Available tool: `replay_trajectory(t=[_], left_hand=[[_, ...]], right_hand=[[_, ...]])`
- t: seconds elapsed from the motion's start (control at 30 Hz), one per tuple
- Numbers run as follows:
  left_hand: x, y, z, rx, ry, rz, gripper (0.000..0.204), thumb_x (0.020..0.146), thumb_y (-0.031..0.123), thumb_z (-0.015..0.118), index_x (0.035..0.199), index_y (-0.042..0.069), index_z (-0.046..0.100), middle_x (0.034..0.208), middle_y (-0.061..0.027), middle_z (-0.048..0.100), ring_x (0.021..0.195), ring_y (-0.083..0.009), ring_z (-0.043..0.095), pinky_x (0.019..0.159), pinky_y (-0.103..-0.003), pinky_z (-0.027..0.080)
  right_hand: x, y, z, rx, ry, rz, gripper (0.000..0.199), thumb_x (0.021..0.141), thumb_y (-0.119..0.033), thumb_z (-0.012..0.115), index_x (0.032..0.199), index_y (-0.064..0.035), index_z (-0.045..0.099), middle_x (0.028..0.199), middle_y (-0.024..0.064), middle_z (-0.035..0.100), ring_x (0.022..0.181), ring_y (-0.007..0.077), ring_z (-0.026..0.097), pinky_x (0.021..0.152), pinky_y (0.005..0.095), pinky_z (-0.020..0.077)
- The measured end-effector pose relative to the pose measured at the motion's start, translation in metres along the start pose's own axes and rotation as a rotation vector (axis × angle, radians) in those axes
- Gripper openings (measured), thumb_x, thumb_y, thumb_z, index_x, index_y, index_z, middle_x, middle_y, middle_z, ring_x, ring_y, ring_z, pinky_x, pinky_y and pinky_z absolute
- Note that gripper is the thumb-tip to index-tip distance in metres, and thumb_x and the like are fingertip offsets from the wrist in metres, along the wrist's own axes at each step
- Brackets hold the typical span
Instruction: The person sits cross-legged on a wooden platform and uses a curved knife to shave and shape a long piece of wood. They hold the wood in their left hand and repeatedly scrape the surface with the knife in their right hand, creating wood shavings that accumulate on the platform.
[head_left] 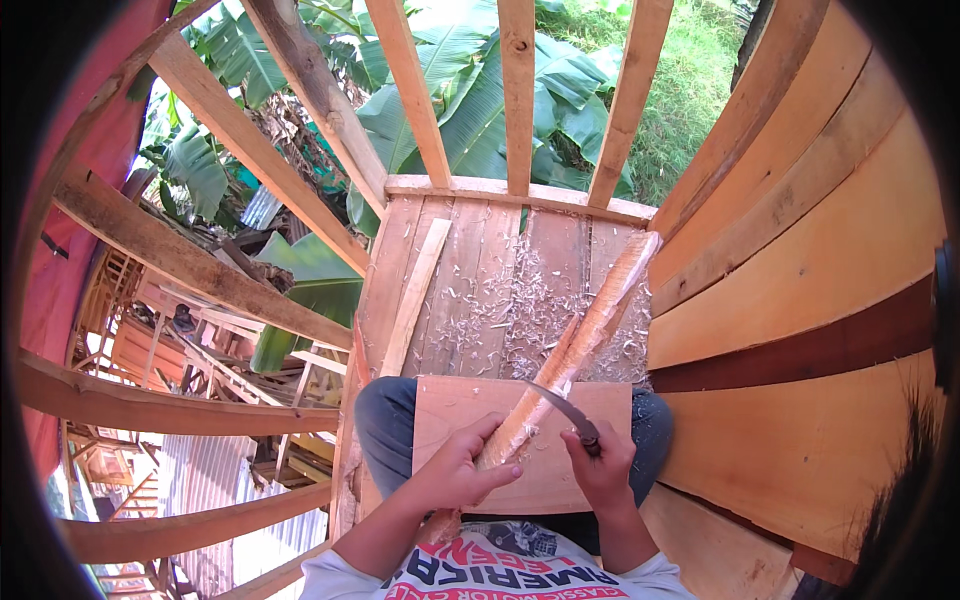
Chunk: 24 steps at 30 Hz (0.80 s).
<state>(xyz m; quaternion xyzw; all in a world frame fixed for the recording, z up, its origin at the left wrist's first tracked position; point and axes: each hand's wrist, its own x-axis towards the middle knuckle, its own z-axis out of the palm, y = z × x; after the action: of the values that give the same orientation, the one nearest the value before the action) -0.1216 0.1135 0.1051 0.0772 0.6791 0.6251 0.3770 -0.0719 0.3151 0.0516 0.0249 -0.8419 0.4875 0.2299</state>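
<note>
A long, rough stick of pale reddish-brown wood [595,335] slants across my lap, from near my belly up to the far right. My left hand [462,468] is wrapped round its lower part, thumb along the near side. My right hand [604,468] grips the dark handle of a curved knife [570,410]. Its blade reaches left, and its tip lies at the stick just beyond my left hand. Under both hands a flat wooden board [450,405] rests across my thighs. Whether the blade's edge bites into the wood is too small to tell.
Curled wood shavings [540,290] litter the plank floor [400,225] ahead. A loose wooden strip [418,290] lies there on the left. Slatted rails [517,100] stand ahead and to the left, and a plank wall [790,230] closes the right. Banana leaves [470,110] hang beyond.
</note>
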Motion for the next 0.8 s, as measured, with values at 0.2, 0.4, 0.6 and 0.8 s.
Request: replay_trajectory(t=[0.2,0.4,0.6,0.8], left_hand=[[0.002,-0.003,0.002,0.024,0.016,0.023,0.052,0.078,0.013,0.069,0.124,-0.001,0.048,0.103,-0.0052,0.057,0.094,-0.0098,0.052,0.082,-0.024,0.041],[0.006,-0.005,0.003,0.034,0.019,0.165,0.051,0.079,0.015,0.07,0.123,0.0,0.049,0.102,-0.0066,0.059,0.094,-0.0115,0.053,0.083,-0.026,0.043],[0.005,-0.004,0.006,0.026,-0.009,0.082,0.052,0.08,0.015,0.069,0.124,-0.001,0.048,0.102,-0.0059,0.059,0.096,-0.0114,0.053,0.084,-0.026,0.043],[-0.003,-0.025,0.0,0.019,0.019,0.059,0.05,0.08,0.014,0.068,0.124,0.001,0.048,0.098,-0.0054,0.059,0.089,-0.0102,0.054,0.076,-0.025,0.044]], right_hand=[[0.012,0.017,-0.037,0.662,-0.039,0.504,0.016,0.089,-0.012,0.06,0.085,-0.0038,0.047,0.053,0.0001,0.047,0.038,0.006,0.042,0.034,0.0223,0.0323],[0.017,-0.001,-0.042,0.693,-0.798,0.613,0.01,0.087,-0.008,0.06,0.08,-0.0008,0.056,0.054,-0.0015,0.048,0.042,0.0039,0.043,0.038,0.0216,0.0324],[0.001,0.001,-0.017,0.322,-0.153,0.399,0.013,0.089,-0.014,0.061,0.083,-0.0033,0.056,0.056,-0.0045,0.047,0.044,0.002,0.041,0.039,0.019,0.0297],[0.019,0.032,-0.045,0.43,0.39,0.531,0.017,0.09,-0.017,0.061,0.08,-0.0058,0.052,0.056,-0.0037,0.048,0.041,0.0016,0.039,0.038,0.0197,0.0301]])
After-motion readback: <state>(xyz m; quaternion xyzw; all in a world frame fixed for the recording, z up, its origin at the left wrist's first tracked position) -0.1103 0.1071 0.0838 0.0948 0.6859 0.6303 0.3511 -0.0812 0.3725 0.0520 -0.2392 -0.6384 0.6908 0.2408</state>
